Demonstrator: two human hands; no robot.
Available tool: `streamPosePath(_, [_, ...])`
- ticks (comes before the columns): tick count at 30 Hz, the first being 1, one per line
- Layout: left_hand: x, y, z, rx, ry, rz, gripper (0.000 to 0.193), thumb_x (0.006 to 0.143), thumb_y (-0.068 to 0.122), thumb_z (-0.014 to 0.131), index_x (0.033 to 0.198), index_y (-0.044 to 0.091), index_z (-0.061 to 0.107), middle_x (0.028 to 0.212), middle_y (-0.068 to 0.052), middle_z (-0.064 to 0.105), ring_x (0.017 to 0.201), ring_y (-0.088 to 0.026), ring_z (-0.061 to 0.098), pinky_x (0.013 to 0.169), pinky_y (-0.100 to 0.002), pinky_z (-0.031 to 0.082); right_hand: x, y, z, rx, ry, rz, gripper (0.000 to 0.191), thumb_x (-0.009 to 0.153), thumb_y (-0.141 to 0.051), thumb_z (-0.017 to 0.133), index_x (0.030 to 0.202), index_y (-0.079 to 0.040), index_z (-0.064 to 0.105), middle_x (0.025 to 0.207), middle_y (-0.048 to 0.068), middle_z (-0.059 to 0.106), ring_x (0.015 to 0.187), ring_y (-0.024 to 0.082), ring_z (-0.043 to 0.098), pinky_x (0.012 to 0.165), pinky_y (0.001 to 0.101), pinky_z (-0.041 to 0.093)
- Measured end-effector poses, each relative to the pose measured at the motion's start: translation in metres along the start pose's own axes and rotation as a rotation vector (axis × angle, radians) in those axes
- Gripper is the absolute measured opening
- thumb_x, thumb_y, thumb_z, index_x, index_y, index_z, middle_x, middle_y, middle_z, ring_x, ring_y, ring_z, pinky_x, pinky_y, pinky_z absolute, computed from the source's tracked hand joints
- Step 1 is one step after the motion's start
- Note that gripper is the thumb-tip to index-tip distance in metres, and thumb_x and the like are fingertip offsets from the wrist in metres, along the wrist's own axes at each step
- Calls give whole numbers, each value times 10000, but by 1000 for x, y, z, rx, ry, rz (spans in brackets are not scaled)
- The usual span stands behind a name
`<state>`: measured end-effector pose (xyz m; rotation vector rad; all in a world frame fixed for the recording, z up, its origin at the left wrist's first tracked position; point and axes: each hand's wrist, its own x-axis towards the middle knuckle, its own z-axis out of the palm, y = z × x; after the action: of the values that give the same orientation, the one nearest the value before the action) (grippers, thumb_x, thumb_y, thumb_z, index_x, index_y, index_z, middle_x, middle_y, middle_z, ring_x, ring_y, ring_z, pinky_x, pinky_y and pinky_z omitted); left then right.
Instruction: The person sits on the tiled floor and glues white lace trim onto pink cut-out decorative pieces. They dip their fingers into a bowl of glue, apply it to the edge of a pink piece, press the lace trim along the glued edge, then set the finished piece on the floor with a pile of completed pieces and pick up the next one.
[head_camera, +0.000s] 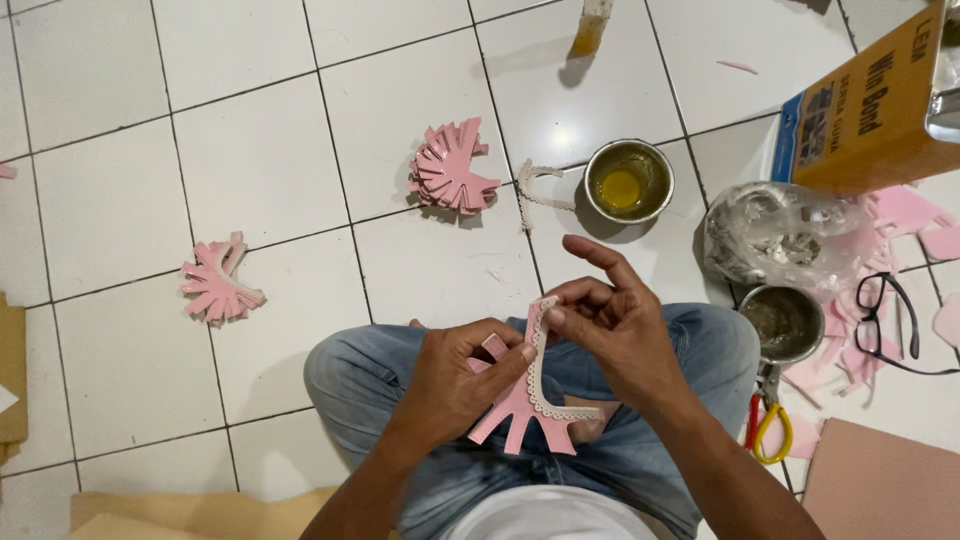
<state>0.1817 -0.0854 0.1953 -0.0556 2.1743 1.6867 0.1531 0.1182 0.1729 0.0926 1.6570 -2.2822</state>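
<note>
View from the head camera, looking down on a person seated on a white tiled floor. We take the pink cut-out piece as our landmark; it lies over the lap, above the jeans. Its long axis runs from the upper tip, near the fingers, down toward the person's body, where it fans into several strips. A strip of white lace trim follows its curved right edge. The left hand grips the piece from the left, thumb laid across its upper part. The right hand comes in from the right and pinches the trim at the upper tip between thumb and bent fingers, the index finger raised. Both hands touch the piece; the right one is the nearer to the trim's free upper end. Beyond the piece, farther from the person, we see a stack of pink cut-outs, a loose length of trim and a metal bowl of yellow glue. To its left lies a smaller stack. To its right are a second bowl, scissors and black spectacles.
</note>
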Motion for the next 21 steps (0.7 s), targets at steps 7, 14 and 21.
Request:
streamPosePath(7, [-2, -10, 1, -154, -57, 13, 291, 976, 273, 733, 878, 0, 707, 690, 17, 630, 643, -31, 524, 555, -224, 431, -1, 9, -1, 24, 65, 8, 765, 858, 8, 748, 1524, 20, 371, 900, 87, 718, 824, 130, 700, 728, 290, 600])
streamPosePath(14, [5, -13, -4, -130, -7, 71, 266, 961, 276, 726, 895, 19, 732, 700, 23, 675, 662, -11, 567, 566, -214, 475, -9, 17, -5, 57, -121, 245, 852, 805, -24, 805, 1537, -1, 371, 780, 62, 671, 718, 133, 659, 656, 299, 564])
streamPosePath(21, [14, -11, -9, -46, -46, 12, 262, 940, 263, 751, 892, 4, 750, 694, 12, 674, 642, -10, 555, 526, -219, 455, -16, 22, -11, -21, -223, 348, 887, 779, -12, 814, 1527, -22, 337, 806, 82, 732, 750, 122, 698, 678, 271, 560])
